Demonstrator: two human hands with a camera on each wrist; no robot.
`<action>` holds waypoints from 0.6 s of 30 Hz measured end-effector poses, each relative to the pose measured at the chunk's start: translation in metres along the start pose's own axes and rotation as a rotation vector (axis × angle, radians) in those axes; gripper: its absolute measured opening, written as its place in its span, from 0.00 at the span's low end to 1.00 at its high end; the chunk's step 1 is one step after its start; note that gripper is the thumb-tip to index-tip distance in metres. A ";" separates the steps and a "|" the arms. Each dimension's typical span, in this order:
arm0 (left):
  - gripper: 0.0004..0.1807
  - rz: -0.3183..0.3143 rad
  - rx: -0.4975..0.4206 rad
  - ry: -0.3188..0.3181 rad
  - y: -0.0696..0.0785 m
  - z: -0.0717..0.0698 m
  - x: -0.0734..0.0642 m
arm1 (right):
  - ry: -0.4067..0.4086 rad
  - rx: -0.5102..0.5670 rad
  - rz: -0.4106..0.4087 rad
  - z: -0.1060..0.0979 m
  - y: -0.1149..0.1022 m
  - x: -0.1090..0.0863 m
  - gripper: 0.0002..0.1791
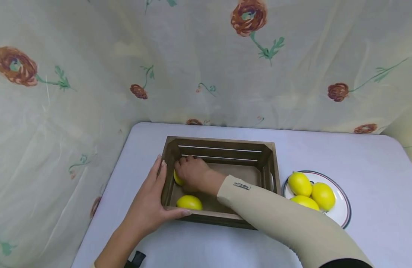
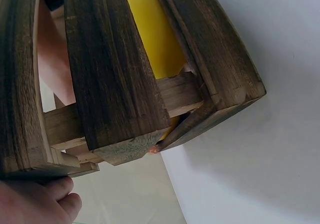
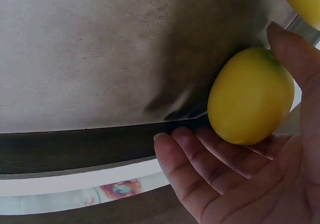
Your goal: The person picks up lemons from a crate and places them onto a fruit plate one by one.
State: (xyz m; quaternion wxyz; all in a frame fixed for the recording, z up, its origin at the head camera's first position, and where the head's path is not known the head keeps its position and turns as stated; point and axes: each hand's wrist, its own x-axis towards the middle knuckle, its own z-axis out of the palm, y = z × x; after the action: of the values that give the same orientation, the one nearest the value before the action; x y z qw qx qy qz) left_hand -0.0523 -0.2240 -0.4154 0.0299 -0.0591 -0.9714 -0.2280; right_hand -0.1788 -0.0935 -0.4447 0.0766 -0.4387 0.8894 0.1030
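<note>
A brown wooden slatted crate (image 1: 222, 220) stands on the table. My left hand (image 1: 149, 203) rests against its front left corner, fingers straight along the left side and thumb on the front rim. Inside the crate, my right hand (image 1: 196, 175) reaches to the left end. In the right wrist view, a yellow lemon (image 3: 250, 96) lies between its thumb and loosely extended fingers (image 3: 182, 176). From above, the hand partly covers this lemon. Another lemon (image 1: 189, 202) sits in the front left corner of the crate. Through the slats, the left wrist view shows a yellow lemon (image 2: 156, 33).
Right of the crate, a white plate (image 1: 341, 208) with a dark rim holds several lemons (image 1: 322, 196), partly hidden by the right sleeve (image 1: 286, 223). A white cloth covers the table (image 1: 370, 163). Behind and to the left hangs a floral curtain (image 1: 192, 44).
</note>
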 end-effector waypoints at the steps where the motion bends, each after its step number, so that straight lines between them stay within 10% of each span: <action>1: 0.70 0.004 -0.004 0.001 0.000 0.001 0.000 | 0.003 -0.021 -0.003 0.000 0.000 -0.001 0.40; 18: 0.70 0.028 0.036 0.006 0.001 -0.002 0.000 | -0.069 0.092 -0.020 -0.008 0.011 0.004 0.26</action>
State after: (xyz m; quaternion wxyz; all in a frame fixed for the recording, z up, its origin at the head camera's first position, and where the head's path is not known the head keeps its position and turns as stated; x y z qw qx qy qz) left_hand -0.0517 -0.2238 -0.4129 0.0370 -0.0716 -0.9744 -0.2101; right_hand -0.1900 -0.0915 -0.4370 0.1282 -0.4397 0.8857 0.0762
